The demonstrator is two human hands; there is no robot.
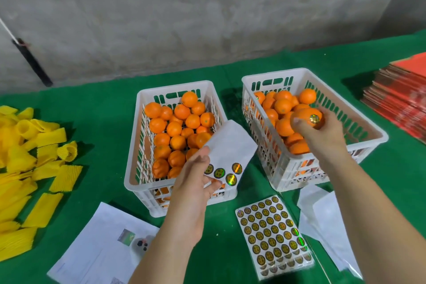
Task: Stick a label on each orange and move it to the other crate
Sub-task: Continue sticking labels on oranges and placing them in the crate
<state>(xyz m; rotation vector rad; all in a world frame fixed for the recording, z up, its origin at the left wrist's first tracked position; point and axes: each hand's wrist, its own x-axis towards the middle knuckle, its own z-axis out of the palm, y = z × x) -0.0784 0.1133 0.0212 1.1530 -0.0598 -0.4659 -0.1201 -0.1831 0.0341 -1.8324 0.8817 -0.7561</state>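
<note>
Two white plastic crates stand on the green table. The left crate [132,163] is full of unlabelled oranges [179,131]. The right crate [378,136] holds a pile of oranges [282,105] at its left side. Over that pile my right hand [322,131] grips an orange [304,114] that carries a shiny round label [314,119]. My left hand [196,182] pinches a white backing sheet [230,145] with several gold labels left along its lower edge, held over the left crate's near right corner.
A full sheet of gold labels [273,236] lies in front of the crates, with used white backing sheets [322,217] to its right. Printed paper [101,249] lies near left. Yellow foam sleeves [30,159] pile up at the left, red flat cartons [401,97] at the right.
</note>
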